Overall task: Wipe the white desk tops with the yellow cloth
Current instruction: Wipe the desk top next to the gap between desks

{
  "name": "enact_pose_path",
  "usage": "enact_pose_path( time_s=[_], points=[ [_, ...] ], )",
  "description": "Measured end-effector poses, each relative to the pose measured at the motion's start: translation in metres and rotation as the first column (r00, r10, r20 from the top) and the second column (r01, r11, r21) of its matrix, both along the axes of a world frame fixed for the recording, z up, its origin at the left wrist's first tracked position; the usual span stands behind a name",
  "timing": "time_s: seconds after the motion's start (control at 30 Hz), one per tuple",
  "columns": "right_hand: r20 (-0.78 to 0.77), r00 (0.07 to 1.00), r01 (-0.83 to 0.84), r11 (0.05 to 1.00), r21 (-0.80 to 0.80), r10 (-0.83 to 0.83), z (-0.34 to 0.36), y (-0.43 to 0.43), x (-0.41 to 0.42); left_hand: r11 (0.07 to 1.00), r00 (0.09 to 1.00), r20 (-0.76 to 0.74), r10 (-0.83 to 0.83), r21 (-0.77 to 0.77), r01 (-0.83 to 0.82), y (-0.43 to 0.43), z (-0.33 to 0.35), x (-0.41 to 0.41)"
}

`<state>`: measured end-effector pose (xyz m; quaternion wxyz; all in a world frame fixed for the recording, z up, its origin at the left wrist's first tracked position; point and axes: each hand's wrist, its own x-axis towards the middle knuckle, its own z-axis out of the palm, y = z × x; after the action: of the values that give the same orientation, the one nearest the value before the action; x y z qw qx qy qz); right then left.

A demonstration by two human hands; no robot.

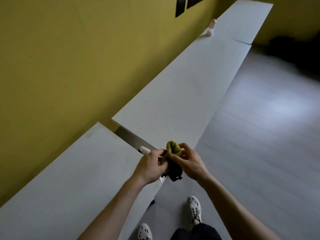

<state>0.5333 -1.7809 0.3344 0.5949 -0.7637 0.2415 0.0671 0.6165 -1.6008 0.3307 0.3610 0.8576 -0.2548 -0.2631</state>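
Note:
A bunched yellow cloth (170,149) with a dark part hanging below it is held in the air between both hands, over the front corner of the nearest white desk top (72,184). My left hand (150,164) grips its left side. My right hand (187,160) pinches its right side with curled fingers. A second white desk top (178,101) runs away along the yellow wall, and a third (242,23) follows at the far end.
A narrow gap with a small white object (144,150) separates the nearest two desks. A small pale bottle (211,27) stands on the far desk by the wall. Grey floor (259,135) lies to the right; my shoes (194,209) are at the bottom.

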Motion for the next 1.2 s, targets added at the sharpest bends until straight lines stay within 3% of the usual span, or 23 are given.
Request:
enact_pose_path(
  time_s=[0.17, 0.37, 0.5, 0.57, 0.63, 0.83, 0.93, 1.03, 1.2],
  points=[
    [-0.142, 0.957, -0.271, 0.956, -0.115, 0.254, -0.012, -0.071, 0.013, 0.991, 0.999, 0.014, 0.048, 0.121, -0.05, -0.038, -0.015, 0.005],
    [-0.291, 0.82, -0.571, 0.742, -0.351, 0.493, -0.002, -0.151, 0.042, 0.946, 0.965, 0.13, 0.229, 0.201, -0.252, -0.073, -0.011, 0.016],
    [-0.157, 0.849, -0.509, 0.702, -0.499, 0.504, -0.004, -0.179, 0.106, 0.913, 0.905, 0.291, 0.31, 0.176, -0.369, -0.095, -0.009, 0.057],
    [-0.185, 0.848, -0.481, 0.574, -0.663, 0.497, -0.022, -0.184, 0.141, 0.861, 0.9, 0.283, 0.333, 0.298, -0.412, -0.097, -0.017, 0.079],
    [-0.239, 0.837, -0.491, 0.482, -0.726, 0.492, -0.052, -0.187, 0.162, 0.794, 0.917, 0.253, 0.309, 0.463, -0.395, -0.09, -0.032, 0.092],
    [-0.292, 0.616, -0.653, 0.267, -0.709, 0.732, -0.152, -0.166, 0.154, 0.708, 0.966, 0.141, 0.218, 0.658, -0.256, -0.059, -0.093, 0.085],
    [-0.266, 0.604, -0.608, 0.219, -0.763, 0.751, -0.181, -0.155, 0.165, 0.712, 0.97, 0.146, 0.196, 0.658, -0.244, -0.053, -0.128, 0.104],
    [-0.267, 0.61, -0.567, 0.175, -0.805, 0.746, -0.196, -0.15, 0.178, 0.726, 0.939, 0.256, 0.231, 0.597, -0.341, -0.06, -0.159, 0.144],
    [-0.244, 0.638, -0.54, 0.199, -0.818, 0.73, -0.22, -0.144, 0.179, 0.671, 0.867, 0.399, 0.297, 0.56, -0.487, -0.067, -0.219, 0.206]
  ],
)
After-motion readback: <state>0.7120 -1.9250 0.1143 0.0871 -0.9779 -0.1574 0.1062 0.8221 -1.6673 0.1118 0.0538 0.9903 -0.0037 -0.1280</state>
